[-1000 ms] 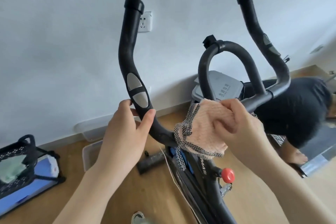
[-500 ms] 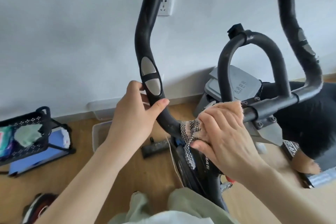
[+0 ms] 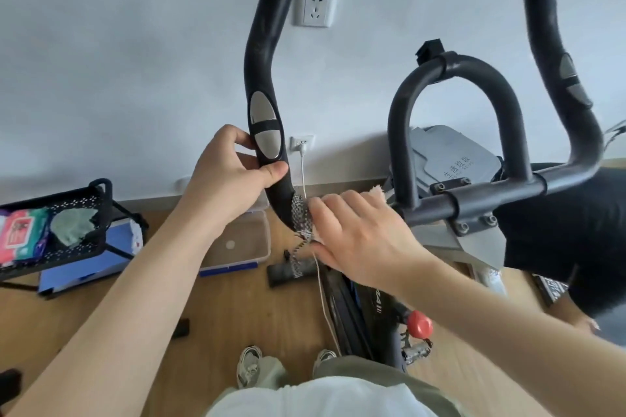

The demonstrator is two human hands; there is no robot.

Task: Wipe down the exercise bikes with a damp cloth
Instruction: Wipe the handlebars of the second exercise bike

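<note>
The exercise bike's black handlebar [image 3: 481,200] fills the middle of the view, with a left horn [image 3: 267,54], a right horn [image 3: 555,54] and a centre loop [image 3: 454,68]. My left hand [image 3: 230,176] grips the left horn just below its silver pulse sensor [image 3: 266,129]. My right hand [image 3: 355,240] presses a pink cloth with a black-and-white checked edge [image 3: 301,217] around the curved bar at the base of that horn. Most of the cloth is hidden under the hand.
A clear plastic box [image 3: 237,244] and a black mesh basket [image 3: 54,230] on a blue box sit on the wooden floor to the left. A white cable [image 3: 305,176] hangs from a low wall socket. A grey bin [image 3: 454,159] stands behind the bike; a red knob [image 3: 420,322] juts from the frame.
My right hand has slid the cloth left along the bar, from near the centre clamp to the base of the left horn. My left hand stays on the horn. The view tilted down.
</note>
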